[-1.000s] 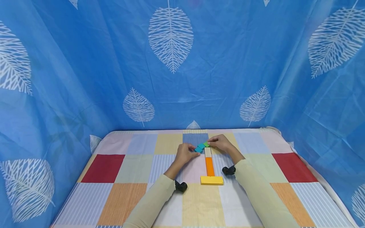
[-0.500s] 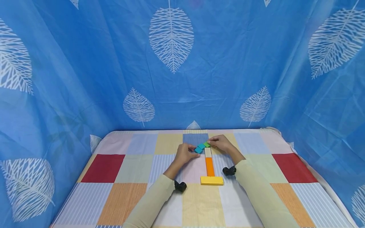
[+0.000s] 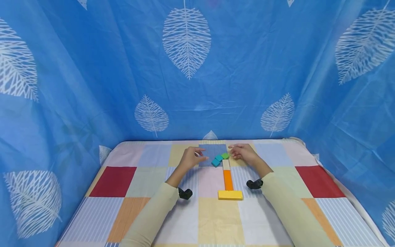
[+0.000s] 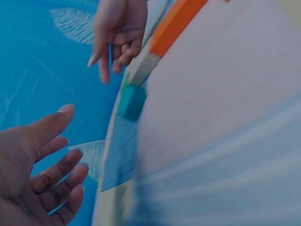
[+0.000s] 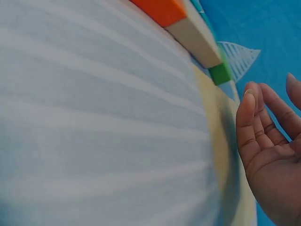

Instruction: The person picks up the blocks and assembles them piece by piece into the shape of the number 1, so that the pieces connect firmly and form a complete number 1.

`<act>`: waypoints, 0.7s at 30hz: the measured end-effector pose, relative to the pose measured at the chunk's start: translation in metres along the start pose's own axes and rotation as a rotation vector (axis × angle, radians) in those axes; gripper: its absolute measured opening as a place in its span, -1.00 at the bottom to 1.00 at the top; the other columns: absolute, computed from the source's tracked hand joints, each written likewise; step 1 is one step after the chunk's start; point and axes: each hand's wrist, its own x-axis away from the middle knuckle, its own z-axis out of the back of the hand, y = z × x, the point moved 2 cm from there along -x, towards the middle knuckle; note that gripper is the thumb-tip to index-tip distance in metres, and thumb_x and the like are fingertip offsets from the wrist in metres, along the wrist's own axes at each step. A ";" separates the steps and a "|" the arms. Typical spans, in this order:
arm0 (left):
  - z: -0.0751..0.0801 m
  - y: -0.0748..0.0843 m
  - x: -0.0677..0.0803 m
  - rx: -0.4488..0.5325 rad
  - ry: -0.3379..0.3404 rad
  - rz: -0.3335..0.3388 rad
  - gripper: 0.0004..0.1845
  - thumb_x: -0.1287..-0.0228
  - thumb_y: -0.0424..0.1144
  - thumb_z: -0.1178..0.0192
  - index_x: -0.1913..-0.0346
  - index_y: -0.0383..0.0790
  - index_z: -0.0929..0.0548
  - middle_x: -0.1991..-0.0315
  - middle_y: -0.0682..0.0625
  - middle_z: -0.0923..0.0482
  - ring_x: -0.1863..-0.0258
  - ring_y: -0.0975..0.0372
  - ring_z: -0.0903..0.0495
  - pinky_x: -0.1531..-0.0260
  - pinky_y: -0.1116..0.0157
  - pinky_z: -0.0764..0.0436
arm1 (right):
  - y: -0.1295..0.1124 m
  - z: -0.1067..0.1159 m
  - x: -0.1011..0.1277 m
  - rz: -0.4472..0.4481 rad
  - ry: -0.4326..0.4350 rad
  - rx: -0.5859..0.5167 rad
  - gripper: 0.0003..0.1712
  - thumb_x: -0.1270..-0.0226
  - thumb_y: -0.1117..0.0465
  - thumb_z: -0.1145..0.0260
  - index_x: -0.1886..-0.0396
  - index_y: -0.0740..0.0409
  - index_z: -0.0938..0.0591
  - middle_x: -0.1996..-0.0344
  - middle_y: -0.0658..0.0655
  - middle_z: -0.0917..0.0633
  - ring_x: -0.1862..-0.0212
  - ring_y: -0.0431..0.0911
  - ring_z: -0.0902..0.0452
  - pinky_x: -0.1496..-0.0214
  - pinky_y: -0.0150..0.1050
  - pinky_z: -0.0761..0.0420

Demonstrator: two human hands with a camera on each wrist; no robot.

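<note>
Small blocks lie in a pattern on the cloth. A yellow block [image 3: 230, 195] lies crosswise nearest me, and an orange block [image 3: 228, 180] runs away from it to a cream block [image 3: 226, 164]. Beyond that, a green block [image 3: 225, 156] and teal blocks [image 3: 217, 160] form a slanting row toward the left. My left hand [image 3: 191, 157] is held apart from the row's left end, fingers relaxed and holding nothing. To the right of the green block, my right hand [image 3: 245, 153] hovers with loosely bent, bare fingers. The right wrist view shows the green block [image 5: 220, 73] against the cream one [image 5: 195, 40].
A patchwork cloth [image 3: 166, 219] covers the table. Blue curtain [image 3: 234, 75] with white leaf prints hangs behind it and at both sides. Black wrist devices sit on the left sleeve [image 3: 151, 212] and the right sleeve [image 3: 293, 209].
Both hands have let go of the row of teal and green blocks. The left hand has drawn back to the left, the right hand slightly to the right. The blocks stay on the cloth.
</note>
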 end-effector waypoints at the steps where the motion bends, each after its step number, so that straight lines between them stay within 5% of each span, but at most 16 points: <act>1: 0.006 0.001 0.000 -0.009 0.012 -0.002 -0.56 -0.19 -0.16 -0.50 -0.11 -0.26 -0.75 0.25 -0.10 -0.74 0.37 0.12 -0.68 0.39 0.25 -0.67 | -0.002 0.003 0.001 0.003 -0.005 0.014 -0.50 -0.61 0.14 -0.14 -0.28 0.46 -0.53 0.17 0.25 -0.68 0.29 -0.12 -0.64 0.21 -0.32 -0.69; 7: 0.041 0.003 -0.001 -0.087 0.079 -0.003 -0.60 -0.20 -0.13 -0.49 -0.07 -0.20 -0.78 0.23 -0.07 -0.76 0.37 0.16 -0.68 0.33 0.22 -0.68 | -0.020 0.022 0.013 0.027 -0.006 0.170 -0.42 -0.60 0.02 -0.17 -0.28 0.44 -0.54 0.03 0.47 -0.65 0.18 0.05 -0.65 0.08 -0.15 -0.71; 14: 0.082 0.000 0.004 -0.147 0.119 -0.011 -0.62 -0.21 -0.15 -0.48 -0.05 -0.24 -0.78 0.19 -0.11 -0.76 0.30 0.08 -0.69 0.26 0.14 -0.69 | -0.045 0.036 0.033 0.121 0.029 0.462 -0.49 -0.60 0.08 -0.16 -0.20 0.46 -0.59 0.10 0.46 -0.68 0.16 0.27 -0.65 0.12 -0.01 -0.71; 21: 0.119 -0.002 0.027 -0.254 0.183 0.021 -0.62 -0.26 -0.07 -0.44 -0.07 -0.19 -0.78 0.09 -0.14 -0.72 0.23 0.06 -0.64 0.41 0.20 -0.62 | -0.068 0.040 0.055 0.276 0.099 0.778 -0.54 -0.61 0.07 -0.15 -0.17 0.36 -0.65 0.01 0.36 -0.72 0.16 0.16 -0.68 0.17 0.00 -0.68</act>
